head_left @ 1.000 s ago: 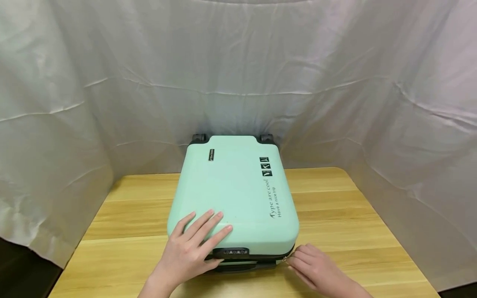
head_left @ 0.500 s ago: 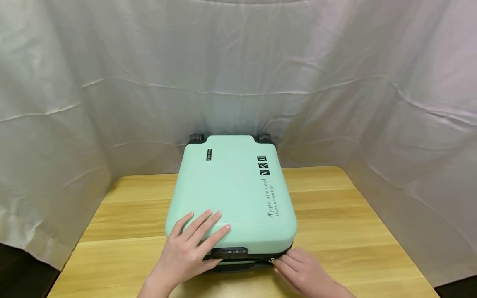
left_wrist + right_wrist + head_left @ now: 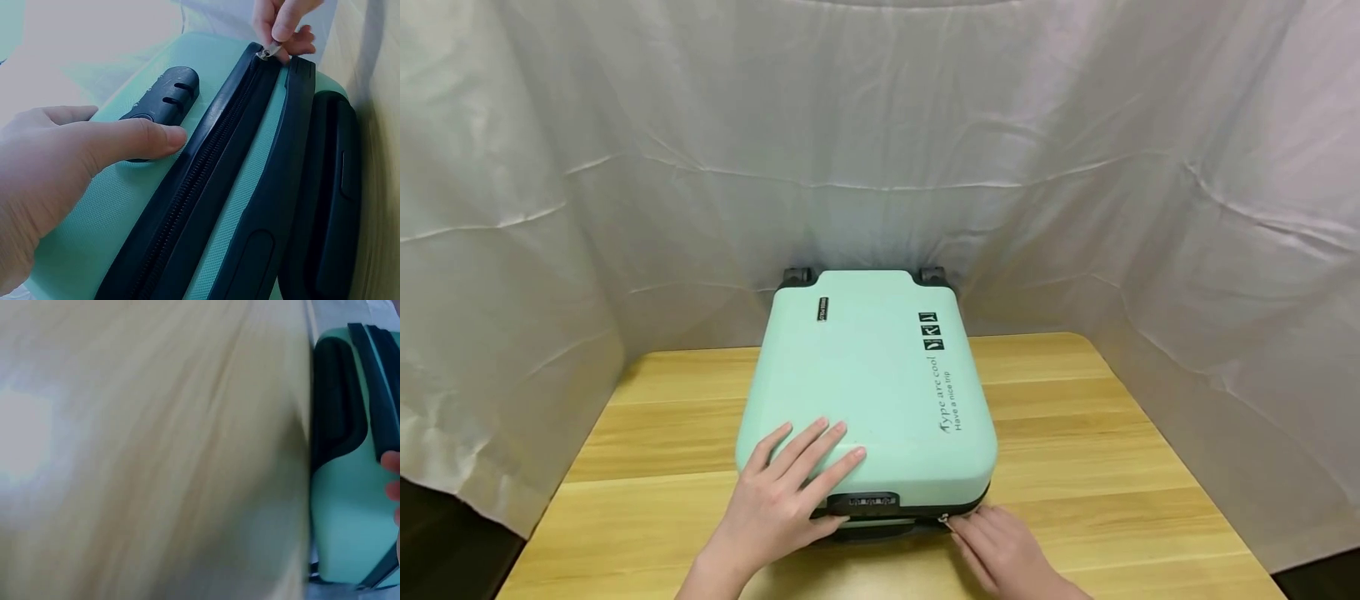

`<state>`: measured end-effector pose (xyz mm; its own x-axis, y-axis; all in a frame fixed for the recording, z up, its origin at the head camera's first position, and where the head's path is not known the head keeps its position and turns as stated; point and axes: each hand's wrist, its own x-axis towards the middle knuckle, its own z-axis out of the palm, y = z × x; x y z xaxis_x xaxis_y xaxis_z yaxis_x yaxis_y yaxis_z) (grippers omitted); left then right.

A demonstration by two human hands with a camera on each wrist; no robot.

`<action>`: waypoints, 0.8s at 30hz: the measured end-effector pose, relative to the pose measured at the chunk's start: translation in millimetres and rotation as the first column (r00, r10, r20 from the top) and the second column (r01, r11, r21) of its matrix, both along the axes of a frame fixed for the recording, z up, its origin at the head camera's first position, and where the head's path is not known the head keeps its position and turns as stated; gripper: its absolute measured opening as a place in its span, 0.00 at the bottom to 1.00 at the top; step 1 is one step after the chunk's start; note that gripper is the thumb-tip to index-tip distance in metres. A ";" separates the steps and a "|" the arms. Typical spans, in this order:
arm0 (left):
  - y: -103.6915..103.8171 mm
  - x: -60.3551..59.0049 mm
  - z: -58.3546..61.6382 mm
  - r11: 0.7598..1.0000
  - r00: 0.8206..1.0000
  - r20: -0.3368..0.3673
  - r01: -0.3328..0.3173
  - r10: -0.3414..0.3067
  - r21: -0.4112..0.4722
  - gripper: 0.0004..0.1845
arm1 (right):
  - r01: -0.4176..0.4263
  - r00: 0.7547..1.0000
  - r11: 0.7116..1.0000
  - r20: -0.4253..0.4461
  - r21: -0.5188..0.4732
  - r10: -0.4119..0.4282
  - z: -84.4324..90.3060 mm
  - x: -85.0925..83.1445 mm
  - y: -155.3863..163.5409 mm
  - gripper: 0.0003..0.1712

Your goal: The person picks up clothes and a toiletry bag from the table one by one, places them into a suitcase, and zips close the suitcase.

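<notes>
A mint-green hard-shell suitcase (image 3: 865, 375) lies flat on the table, its wheels toward the back. My left hand (image 3: 778, 500) rests with spread fingers on the near left of its lid. The thumb (image 3: 147, 139) touches the black combination lock (image 3: 165, 97) on the front side. At the near right corner, my right hand (image 3: 996, 546) pinches the metal zipper pull (image 3: 267, 51) between thumb and finger. The black zipper (image 3: 200, 169) runs along the front side beside the carry handle (image 3: 269, 206). Only some fingertips (image 3: 392, 461) of the right hand show in the right wrist view.
The wooden table (image 3: 1075, 433) extends on both sides of the suitcase. A pale grey curtain (image 3: 880, 150) hangs behind and along the sides, close to the suitcase wheels (image 3: 797, 275). Light glares off the tabletop in the right wrist view.
My right hand has moved left along the suitcase's front edge, drawing the zipper pull with it. My left hand keeps its place on the lid.
</notes>
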<state>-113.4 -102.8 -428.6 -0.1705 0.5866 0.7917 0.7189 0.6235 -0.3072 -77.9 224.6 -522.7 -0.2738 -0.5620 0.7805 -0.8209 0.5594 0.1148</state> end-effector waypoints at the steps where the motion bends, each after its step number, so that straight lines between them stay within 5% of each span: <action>1: 0.2 -0.2 0.0 1.000 1.000 -0.003 0.000 0.000 0.001 0.55 | -0.012 0.999 1.000 0.029 -0.011 0.012 -1.6 -0.3 1.6 0.16; 3: 0.3 -0.2 -0.1 1.000 1.000 -0.005 -0.002 0.002 0.002 0.55 | -0.047 0.988 0.998 0.145 -0.042 0.053 -4.5 -0.1 5.5 0.12; 5: 0.2 -0.1 -0.3 1.000 1.000 0.000 -0.003 0.003 0.002 0.55 | -0.096 0.942 0.990 0.313 -0.100 0.123 -7.2 1.2 9.7 0.10; 7: 0.2 -0.1 -0.6 1.000 1.000 0.005 -0.002 0.002 0.004 0.55 | -0.128 0.856 0.973 0.473 -0.192 0.206 -10.5 3.1 13.2 0.14; 9: -0.1 0.1 -1.1 1.000 1.000 0.012 -0.001 0.001 0.005 0.56 | -0.135 0.723 0.940 0.617 -0.314 0.310 -13.6 4.8 16.2 0.17; 11: -0.2 0.2 -1.3 1.000 1.000 0.015 -0.002 0.002 0.006 0.56 | -0.121 0.560 0.896 0.716 -0.428 0.418 -13.7 6.1 17.3 0.16; 13: -0.3 0.5 -1.4 1.000 1.000 0.017 0.001 -0.001 0.007 0.56 | -0.087 0.322 0.838 0.781 -0.538 0.535 -12.3 5.2 17.8 0.14; 15: -0.4 0.8 -1.3 1.000 1.000 0.021 0.000 0.000 0.006 0.56 | 0.008 -0.029 0.756 0.756 -0.654 0.654 -9.0 3.3 19.0 0.17; 17: -0.5 1.0 -1.1 1.000 1.000 0.026 -0.002 0.002 0.004 0.56 | 0.136 -0.368 0.684 0.604 -0.717 0.707 -6.7 0.0 20.5 0.20; 18: -0.6 1.1 -1.0 1.000 1.000 0.027 -0.004 0.003 0.003 0.56 | 0.225 -0.507 0.648 0.481 -0.727 0.715 -6.8 -1.7 21.2 0.22; 19: -0.6 1.2 -1.0 1.000 1.000 0.029 -0.005 0.005 0.002 0.57 | 0.307 -0.606 0.621 0.354 -0.722 0.712 -6.8 -2.9 21.8 0.24; 20: -0.7 1.3 -0.9 1.000 0.999 0.034 -0.007 0.007 0.001 0.56 | 0.377 -0.673 0.597 0.234 -0.708 0.702 -7.5 -3.9 22.3 0.25; 21: -0.7 1.5 -0.8 1.000 0.999 0.038 -0.008 0.008 0.001 0.57 | 0.423 -0.713 0.579 0.139 -0.697 0.688 -8.6 -4.7 22.4 0.26; 24: -0.5 2.0 -1.1 1.000 0.999 0.039 -0.009 0.009 0.001 0.57 | 0.503 -0.755 0.528 -0.051 -0.684 0.654 -12.7 -5.8 21.8 0.29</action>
<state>-111.5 -103.3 -429.7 -0.2067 0.5838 0.7851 0.7251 0.6302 -0.2777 -83.7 246.4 -535.4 -0.4045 -0.8987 -0.1696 0.8530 -0.3038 -0.4244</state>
